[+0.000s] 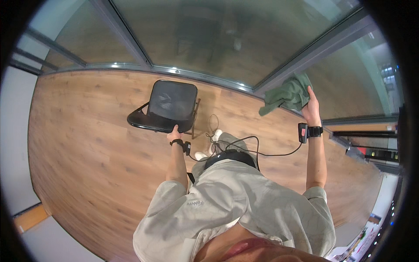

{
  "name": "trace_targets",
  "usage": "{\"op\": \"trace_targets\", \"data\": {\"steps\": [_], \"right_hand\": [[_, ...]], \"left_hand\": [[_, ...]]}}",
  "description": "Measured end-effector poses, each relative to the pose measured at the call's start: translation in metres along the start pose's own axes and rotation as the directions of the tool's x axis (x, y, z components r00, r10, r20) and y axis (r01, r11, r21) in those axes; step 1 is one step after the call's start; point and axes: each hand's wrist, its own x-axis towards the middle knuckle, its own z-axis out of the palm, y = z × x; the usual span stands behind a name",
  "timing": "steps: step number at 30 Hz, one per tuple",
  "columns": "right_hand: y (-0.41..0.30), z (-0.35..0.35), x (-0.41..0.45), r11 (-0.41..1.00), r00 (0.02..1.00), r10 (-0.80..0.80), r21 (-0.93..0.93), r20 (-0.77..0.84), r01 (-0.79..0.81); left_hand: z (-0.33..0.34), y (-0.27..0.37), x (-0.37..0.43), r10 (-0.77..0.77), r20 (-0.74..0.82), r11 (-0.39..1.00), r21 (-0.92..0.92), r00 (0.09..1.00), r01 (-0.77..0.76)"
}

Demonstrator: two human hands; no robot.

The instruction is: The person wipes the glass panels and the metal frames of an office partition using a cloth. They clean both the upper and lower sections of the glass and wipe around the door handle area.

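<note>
A black folding chair (pixel 173 101) with a scuffed seat stands on the wood floor before me, left of my feet. My left hand (pixel 175 133) grips the top of its backrest, thumb on the upper side. Out to the right, my right hand (pixel 311 106) holds a crumpled green cloth (pixel 289 93), which hangs in front of the glass wall's metal frame. Whether the cloth touches the frame or the glass cannot be made out. Each wrist wears a strap with a small black device, and a cable runs from it toward my waist.
A glass wall (pixel 203 39) with grey metal posts (pixel 126 32) curves across the far side, behind the chair. Black cable (pixel 257 144) loops hang near my legs and white shoes (pixel 200 156). A white wall (pixel 18 137) bounds the wooden floor (pixel 98 157) at left.
</note>
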Motion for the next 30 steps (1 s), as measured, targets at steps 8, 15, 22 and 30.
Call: {"op": "trace_targets", "data": {"steps": [8,15,22,30], "right_hand": [[-0.003,0.023,-0.022,0.997,0.993,0.0,-0.082,0.118,0.01],[0.003,0.03,-0.053,0.99,0.967,0.001,-0.138,0.253,0.036],[-0.013,0.007,-0.046,0.966,0.911,0.026,-0.243,0.41,0.082],[-0.035,0.062,-0.063,0.623,0.72,0.123,-0.617,0.683,0.48]], "left_hand": [[-0.022,-0.036,-0.023,-0.007,0.096,0.999,-0.044,0.995,0.011],[-0.066,-0.028,-0.004,0.15,0.092,0.989,-0.02,0.984,-0.148],[-0.074,-0.015,-0.091,0.556,-0.232,0.817,0.327,0.798,-0.474],[0.051,0.09,-0.297,0.333,0.646,0.896,0.01,0.687,-0.444]]}}
